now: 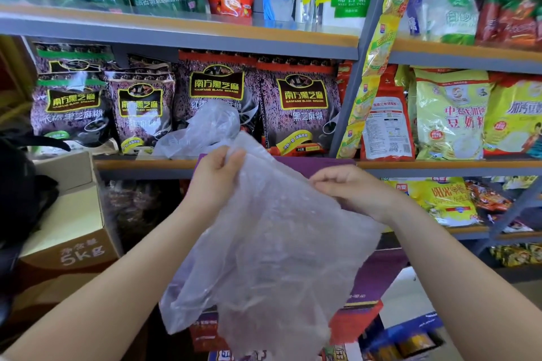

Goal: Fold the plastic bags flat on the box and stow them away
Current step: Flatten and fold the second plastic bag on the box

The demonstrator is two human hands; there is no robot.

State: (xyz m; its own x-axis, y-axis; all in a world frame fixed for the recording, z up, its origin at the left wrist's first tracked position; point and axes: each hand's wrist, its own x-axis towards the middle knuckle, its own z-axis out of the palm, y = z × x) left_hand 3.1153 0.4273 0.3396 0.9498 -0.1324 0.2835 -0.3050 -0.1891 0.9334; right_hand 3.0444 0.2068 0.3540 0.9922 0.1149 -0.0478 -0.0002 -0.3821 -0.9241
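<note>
Two hands held one clear plastic bag [264, 243] above the purple box [366, 287] — the left hand [215, 176] gripped the bag's upper edge with curled fingers, and the right hand [349, 187] pinched the same edge a little to the right, fingers bent round the film. The bag hung loose and wrinkled in front of the box, covering most of its top. Beyond the box, a second crumpled clear bag [202, 132] lay on the shelf [140, 164] against dark sesame-paste packets [299, 102] — left of the box stood an open cardboard carton [70, 231].
</note>
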